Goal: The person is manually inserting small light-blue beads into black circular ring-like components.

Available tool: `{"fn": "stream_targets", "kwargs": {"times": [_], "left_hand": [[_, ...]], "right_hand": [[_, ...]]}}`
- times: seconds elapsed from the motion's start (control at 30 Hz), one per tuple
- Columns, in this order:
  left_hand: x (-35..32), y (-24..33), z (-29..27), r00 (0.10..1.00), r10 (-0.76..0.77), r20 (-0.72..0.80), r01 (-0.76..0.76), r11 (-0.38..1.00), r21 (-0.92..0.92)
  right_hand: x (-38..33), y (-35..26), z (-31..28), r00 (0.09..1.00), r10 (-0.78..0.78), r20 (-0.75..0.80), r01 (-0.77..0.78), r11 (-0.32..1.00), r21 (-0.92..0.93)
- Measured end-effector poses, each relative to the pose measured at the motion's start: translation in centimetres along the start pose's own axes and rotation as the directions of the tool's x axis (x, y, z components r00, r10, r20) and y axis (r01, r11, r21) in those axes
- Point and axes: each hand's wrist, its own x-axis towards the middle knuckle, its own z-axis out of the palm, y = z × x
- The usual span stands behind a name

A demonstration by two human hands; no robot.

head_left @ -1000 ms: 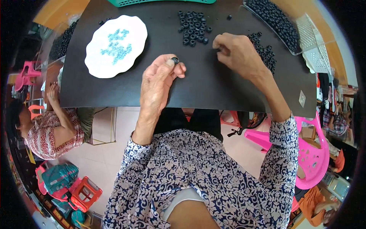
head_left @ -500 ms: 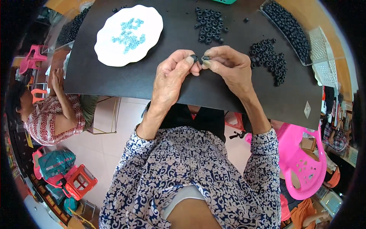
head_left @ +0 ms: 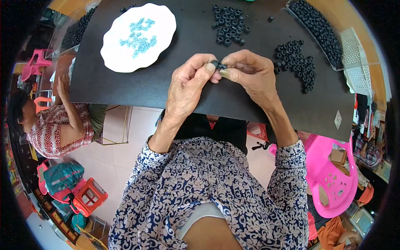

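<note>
Above the table's near edge, my two hands meet fingertip to fingertip. My left hand [head_left: 186, 85] pinches a small black ring-shaped part [head_left: 215, 63] between thumb and fingers. Against its right side, my right hand [head_left: 255, 78] presses a smaller dark piece [head_left: 223, 66], largely covered by the thumb and fingertips. Beyond my hands lies a pile of black ring-shaped parts [head_left: 228, 26]. A second pile of similar parts [head_left: 295, 62] spreads to the right of my right hand. Left of my hands is a white scalloped plate [head_left: 113, 46] bearing small bluish pieces [head_left: 139, 38].
A clear tray of black parts [head_left: 314, 31] stands at the far right, beside a white perforated basket [head_left: 358, 62]. More black parts [head_left: 79, 29] fill a container at far left. Another person [head_left: 62, 125] sits on the left. A pink chair [head_left: 333, 183] stands at right.
My hands have come closer together, and the two dark pieces now touch where a small gap showed before. The view has shifted slightly; the plate and piles appear undisturbed.
</note>
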Motion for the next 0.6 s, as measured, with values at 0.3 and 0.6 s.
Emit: {"fn": "stream_targets", "kwargs": {"times": [0.3, 0.6], "left_hand": [[-0.12, 0.31, 0.09, 1.0, 0.012, 0.009, -0.012, 1.0, 0.023], [-0.3, 0.63, 0.64, 0.995, 0.097, -0.003, -0.093, 0.955, 0.281]], "right_hand": [[-0.06, 0.01, 0.05, 1.0, -0.011, -0.007, 0.011, 1.0, -0.006], [-0.02, 0.32, -0.2, 1.0, -0.003, 0.007, 0.002, 1.0, 0.031]]}}
